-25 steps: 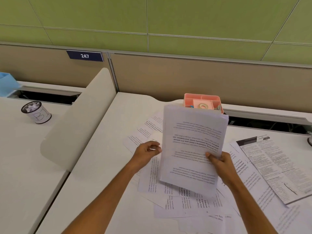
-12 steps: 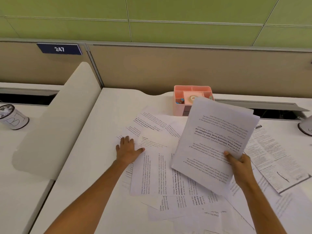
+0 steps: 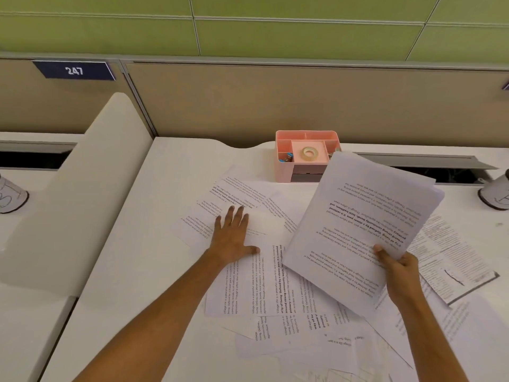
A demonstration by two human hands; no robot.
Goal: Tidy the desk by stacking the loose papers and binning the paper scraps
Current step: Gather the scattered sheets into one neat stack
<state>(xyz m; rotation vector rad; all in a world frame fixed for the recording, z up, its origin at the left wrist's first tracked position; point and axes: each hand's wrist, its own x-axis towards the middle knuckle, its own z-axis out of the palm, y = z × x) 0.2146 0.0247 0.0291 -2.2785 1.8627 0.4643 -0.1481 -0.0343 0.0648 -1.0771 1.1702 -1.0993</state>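
Note:
My right hand [image 3: 400, 271] grips the near corner of a stack of printed papers [image 3: 360, 230], held tilted above the white desk [image 3: 143, 260]. Several loose printed sheets [image 3: 259, 285] lie scattered and overlapping on the desk under and around the stack. My left hand [image 3: 233, 235] lies flat, fingers spread, on a loose sheet [image 3: 237, 197] at the left of the spread. A booklet-like printed page [image 3: 454, 260] lies to the right. Torn pieces of paper [image 3: 297, 346] show near the bottom edge.
A pink desk organiser [image 3: 303, 158] with a tape roll stands at the back of the desk. A paper-wrapped cup [image 3: 495, 194] sits at the right edge, another cup [image 3: 9, 197] on the neighbouring desk. A white curved divider [image 3: 82, 188] separates the desks.
My left hand let go of the stack and came down flat on a loose sheet, sliding farther back. My right hand carried the stack to the right and tilted it.

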